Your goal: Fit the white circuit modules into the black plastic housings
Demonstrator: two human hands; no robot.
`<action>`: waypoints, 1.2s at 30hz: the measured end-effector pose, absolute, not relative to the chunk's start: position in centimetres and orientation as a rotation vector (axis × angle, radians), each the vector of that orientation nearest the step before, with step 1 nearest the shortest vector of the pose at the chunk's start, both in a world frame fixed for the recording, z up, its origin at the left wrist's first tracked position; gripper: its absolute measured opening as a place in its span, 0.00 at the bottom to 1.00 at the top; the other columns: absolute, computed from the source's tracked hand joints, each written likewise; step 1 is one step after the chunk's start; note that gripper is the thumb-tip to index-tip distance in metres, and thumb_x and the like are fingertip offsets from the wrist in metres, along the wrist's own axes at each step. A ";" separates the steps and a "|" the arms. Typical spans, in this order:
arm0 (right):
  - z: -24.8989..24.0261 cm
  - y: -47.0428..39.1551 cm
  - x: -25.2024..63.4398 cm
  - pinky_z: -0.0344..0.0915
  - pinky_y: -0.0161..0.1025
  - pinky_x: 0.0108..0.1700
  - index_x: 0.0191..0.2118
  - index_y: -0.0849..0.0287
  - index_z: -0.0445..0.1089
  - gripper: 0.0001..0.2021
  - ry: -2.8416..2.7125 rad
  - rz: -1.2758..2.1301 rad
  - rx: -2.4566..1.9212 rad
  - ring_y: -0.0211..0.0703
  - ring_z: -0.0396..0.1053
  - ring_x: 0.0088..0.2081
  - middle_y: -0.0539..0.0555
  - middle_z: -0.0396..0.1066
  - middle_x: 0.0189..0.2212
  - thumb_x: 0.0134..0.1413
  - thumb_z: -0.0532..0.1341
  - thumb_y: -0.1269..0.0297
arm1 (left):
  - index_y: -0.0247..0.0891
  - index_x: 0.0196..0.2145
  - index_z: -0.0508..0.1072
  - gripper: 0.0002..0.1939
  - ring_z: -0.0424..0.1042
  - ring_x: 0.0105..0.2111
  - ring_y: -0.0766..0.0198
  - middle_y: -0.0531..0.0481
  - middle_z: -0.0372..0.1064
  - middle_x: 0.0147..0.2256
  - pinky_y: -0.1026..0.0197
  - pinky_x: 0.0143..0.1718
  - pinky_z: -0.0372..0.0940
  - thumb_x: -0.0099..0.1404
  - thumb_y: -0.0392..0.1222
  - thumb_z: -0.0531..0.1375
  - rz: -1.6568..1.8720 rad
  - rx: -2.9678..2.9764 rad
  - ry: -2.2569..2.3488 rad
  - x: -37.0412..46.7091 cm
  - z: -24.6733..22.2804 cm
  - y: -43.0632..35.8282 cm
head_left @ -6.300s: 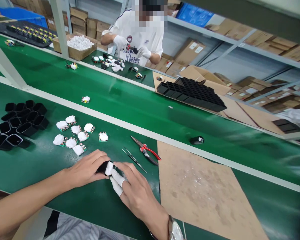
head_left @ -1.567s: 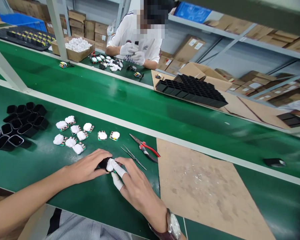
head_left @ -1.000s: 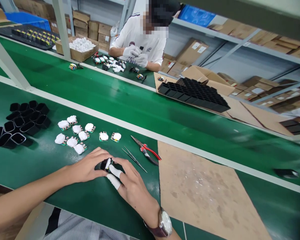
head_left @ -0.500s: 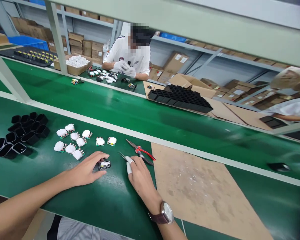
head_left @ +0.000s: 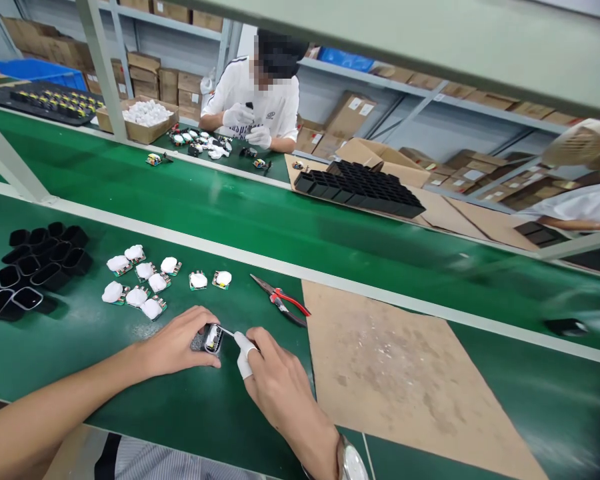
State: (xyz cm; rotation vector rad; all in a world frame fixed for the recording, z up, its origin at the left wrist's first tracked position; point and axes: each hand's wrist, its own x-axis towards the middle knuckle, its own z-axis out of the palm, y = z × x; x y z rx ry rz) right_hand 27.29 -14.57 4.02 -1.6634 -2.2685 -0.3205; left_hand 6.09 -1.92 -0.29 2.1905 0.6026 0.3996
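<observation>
A green workbench [head_left: 220, 417] fills the foreground, with a stained cardboard sheet [head_left: 380, 360] at right. The left hand [head_left: 175, 343] curves around something small; the right hand [head_left: 280, 377] (white covers show on its fingertips) pinches a tool. Red-handled pliers [head_left: 283, 300] lie beyond. The black casing [head_left: 213, 339] sits between left thumb and fingers, packed opening facing right. Slim tweezers [head_left: 227, 331], held in the right fingertips, reach its rim.

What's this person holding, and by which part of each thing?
The left grip holds a black case by opposite sides near its open end; the right grip holds tweezers behind their tips, exact spot hidden.
</observation>
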 end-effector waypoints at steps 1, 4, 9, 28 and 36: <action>4.1 -14.5 27.2 0.55 0.40 0.24 0.31 0.56 0.66 0.13 -2.273 -0.338 -1.676 0.42 0.66 0.30 0.57 0.70 0.38 0.51 0.53 0.83 | 0.41 0.53 0.69 0.28 0.71 0.45 0.54 0.47 0.71 0.47 0.53 0.47 0.69 0.62 0.49 0.75 0.403 2.190 0.596 6.1 -0.3 -1.9; 4.3 -14.4 26.9 0.56 0.40 0.25 0.31 0.56 0.66 0.12 -2.287 -0.359 -1.697 0.42 0.66 0.31 0.57 0.70 0.38 0.51 0.54 0.82 | 0.41 0.54 0.68 0.28 0.72 0.46 0.53 0.46 0.71 0.48 0.51 0.48 0.70 0.62 0.49 0.75 0.417 2.187 0.578 6.0 -0.6 -1.8; 4.1 -14.0 26.8 0.55 0.40 0.26 0.32 0.57 0.66 0.12 -2.284 -0.330 -1.637 0.42 0.66 0.31 0.57 0.69 0.38 0.51 0.55 0.83 | 0.41 0.57 0.68 0.27 0.71 0.52 0.50 0.43 0.71 0.52 0.47 0.54 0.70 0.65 0.45 0.72 0.459 2.170 0.507 5.8 -0.8 -1.8; 3.6 -13.4 28.6 0.57 0.39 0.29 0.36 0.57 0.65 0.10 -2.278 -0.124 -1.476 0.41 0.67 0.32 0.57 0.70 0.41 0.62 0.53 0.80 | 0.50 0.69 0.56 0.38 0.68 0.59 0.55 0.47 0.69 0.56 0.49 0.64 0.65 0.67 0.28 0.60 0.380 2.020 0.521 5.3 -0.1 -1.8; 2.9 -12.6 28.3 0.59 0.39 0.29 0.39 0.58 0.68 0.10 -2.286 -0.034 -1.438 0.40 0.66 0.31 0.57 0.70 0.41 0.65 0.54 0.78 | 0.52 0.70 0.55 0.40 0.69 0.60 0.55 0.49 0.71 0.55 0.49 0.63 0.66 0.66 0.27 0.59 0.385 2.027 0.514 5.3 -0.2 -1.8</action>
